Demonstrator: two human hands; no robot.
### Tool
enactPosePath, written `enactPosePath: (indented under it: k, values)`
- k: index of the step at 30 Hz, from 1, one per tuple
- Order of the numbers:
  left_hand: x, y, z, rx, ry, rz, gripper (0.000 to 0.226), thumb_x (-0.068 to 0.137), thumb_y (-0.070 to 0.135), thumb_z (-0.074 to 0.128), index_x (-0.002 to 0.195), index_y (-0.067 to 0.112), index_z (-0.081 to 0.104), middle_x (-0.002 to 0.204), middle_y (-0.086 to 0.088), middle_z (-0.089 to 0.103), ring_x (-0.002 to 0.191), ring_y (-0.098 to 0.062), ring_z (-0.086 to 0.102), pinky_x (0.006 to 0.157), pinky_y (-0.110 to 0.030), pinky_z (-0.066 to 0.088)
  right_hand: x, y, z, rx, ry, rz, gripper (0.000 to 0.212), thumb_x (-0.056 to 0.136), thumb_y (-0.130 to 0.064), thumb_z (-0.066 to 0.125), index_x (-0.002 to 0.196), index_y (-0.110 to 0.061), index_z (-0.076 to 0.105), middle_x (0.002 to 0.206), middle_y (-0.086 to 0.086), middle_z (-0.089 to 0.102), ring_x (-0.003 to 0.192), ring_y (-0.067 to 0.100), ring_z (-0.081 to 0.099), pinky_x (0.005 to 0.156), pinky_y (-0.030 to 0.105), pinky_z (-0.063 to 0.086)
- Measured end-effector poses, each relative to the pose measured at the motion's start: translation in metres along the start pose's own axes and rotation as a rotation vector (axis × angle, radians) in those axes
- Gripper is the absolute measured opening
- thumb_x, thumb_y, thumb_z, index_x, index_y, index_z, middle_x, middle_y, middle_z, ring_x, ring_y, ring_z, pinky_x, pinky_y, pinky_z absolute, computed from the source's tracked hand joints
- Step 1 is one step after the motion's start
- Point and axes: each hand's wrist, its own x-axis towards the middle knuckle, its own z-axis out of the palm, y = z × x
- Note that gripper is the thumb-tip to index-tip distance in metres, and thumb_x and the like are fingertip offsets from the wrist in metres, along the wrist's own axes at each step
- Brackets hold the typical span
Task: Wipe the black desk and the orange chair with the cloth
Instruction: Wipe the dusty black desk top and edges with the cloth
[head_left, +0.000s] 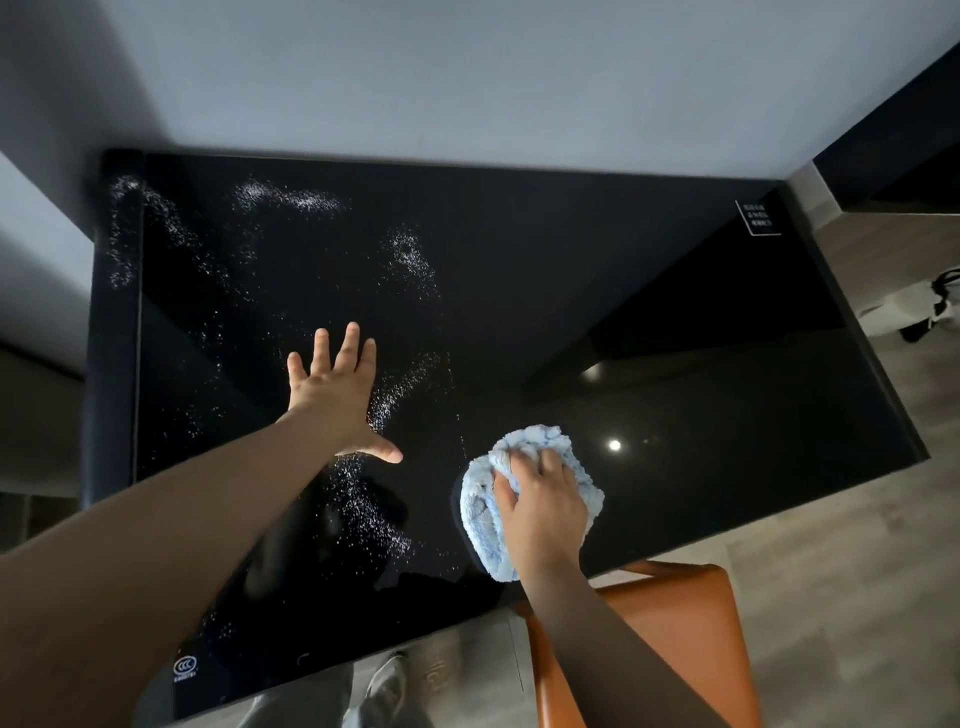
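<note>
The glossy black desk (597, 291) fills the middle of the view, with white powder (400, 400) scattered over its left half. My right hand (545, 506) presses a bunched light-blue cloth (483, 525) onto the desk close to the front edge. My left hand (337, 395) lies flat on the desk with fingers spread, to the left of the cloth and among the powder. The orange chair (691, 629) stands at the desk's front right, partly behind my right forearm.
A pale wall runs along the desk's far side. A white sticker (757, 218) marks the far right corner and a round logo (185, 666) the near left one. A white bag (909, 306) lies on the wooden floor to the right. My shoe (387, 680) shows below the desk edge.
</note>
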Motion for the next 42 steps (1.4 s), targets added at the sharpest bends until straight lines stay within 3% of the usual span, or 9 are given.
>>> enactPosePath:
  k: [7,22,25,27,29,33,38,42]
  values:
    - [-0.035,0.010,0.024,-0.045,0.122,0.002,0.111,0.077,0.070,0.057,0.153,0.014,-0.001,0.161,-0.006,-0.011,0.147,-0.034,-0.007,0.117,-0.058,0.009,-0.037,0.010,-0.007,0.011,-0.020,-0.003,0.029,0.063,-0.029,0.086,0.087,-0.021,0.072,0.084,0.002,0.064,0.071,0.021,0.063,0.044,0.028,0.048]
    - [-0.137,0.019,0.073,-0.108,0.159,-0.062,0.101,0.081,0.067,0.056,0.153,0.015,0.007,0.161,-0.003,0.003,0.148,-0.029,0.002,0.117,-0.055,0.012,-0.134,0.032,-0.027,0.042,-0.116,-0.007,0.025,0.059,-0.032,0.087,0.074,-0.024,0.069,0.076,0.001,0.062,0.062,0.020,0.061,0.041,0.026,0.042]
    - [-0.161,0.022,0.082,-0.109,0.155,-0.081,0.101,0.082,0.066,0.055,0.153,0.016,0.005,0.162,-0.003,0.002,0.148,-0.029,0.001,0.117,-0.054,0.012,-0.159,0.038,-0.033,0.053,-0.147,0.011,0.014,0.079,-0.036,0.071,0.088,-0.026,0.070,0.090,-0.002,0.064,0.078,0.019,0.063,0.055,0.029,0.045]
    - [-0.174,0.024,0.085,-0.112,0.155,-0.083,0.101,0.082,0.066,0.056,0.153,0.016,0.006,0.162,-0.003,0.002,0.148,-0.029,0.002,0.117,-0.054,0.012,-0.169,0.042,-0.040,0.072,-0.228,0.022,0.024,0.092,-0.039,0.052,0.109,-0.028,0.065,0.111,-0.003,0.060,0.097,0.017,0.059,0.073,0.029,0.045]
    - [-0.186,0.025,0.088,-0.118,0.150,-0.085,0.100,0.082,0.065,0.056,0.153,0.015,0.006,0.162,-0.003,0.002,0.148,-0.029,0.002,0.117,-0.054,0.013,-0.176,0.044,-0.049,0.099,-0.230,0.024,0.030,0.095,-0.040,0.045,0.118,-0.028,0.061,0.119,-0.004,0.057,0.105,0.016,0.055,0.080,0.028,0.044]
    - [-0.201,0.024,0.087,-0.113,0.129,-0.080,0.098,0.084,0.064,0.054,0.153,0.015,0.006,0.162,-0.003,0.002,0.148,-0.029,0.001,0.118,-0.053,0.013,-0.171,0.036,-0.064,0.135,-0.098,0.050,0.017,0.086,-0.034,0.063,0.099,-0.026,0.069,0.096,0.000,0.065,0.083,0.019,0.063,0.061,0.027,0.040]
    - [-0.203,0.007,0.071,-0.147,0.140,-0.069,0.096,0.086,0.063,0.053,0.153,0.014,0.006,0.162,-0.003,0.002,0.148,-0.028,0.001,0.118,-0.051,0.014,-0.140,0.017,-0.081,0.160,-0.091,0.057,0.027,0.094,-0.040,0.047,0.116,-0.031,0.062,0.112,-0.005,0.058,0.099,0.014,0.057,0.070,0.023,0.038]
    - [-0.197,-0.023,0.051,-0.165,0.169,-0.072,0.095,0.086,0.062,0.053,0.153,0.014,0.007,0.161,-0.003,0.004,0.148,-0.028,0.003,0.119,-0.049,0.015,-0.106,-0.019,-0.088,0.182,-0.014,0.037,0.020,0.089,-0.037,0.057,0.103,-0.027,0.068,0.098,-0.002,0.063,0.086,0.018,0.061,0.061,0.026,0.035]
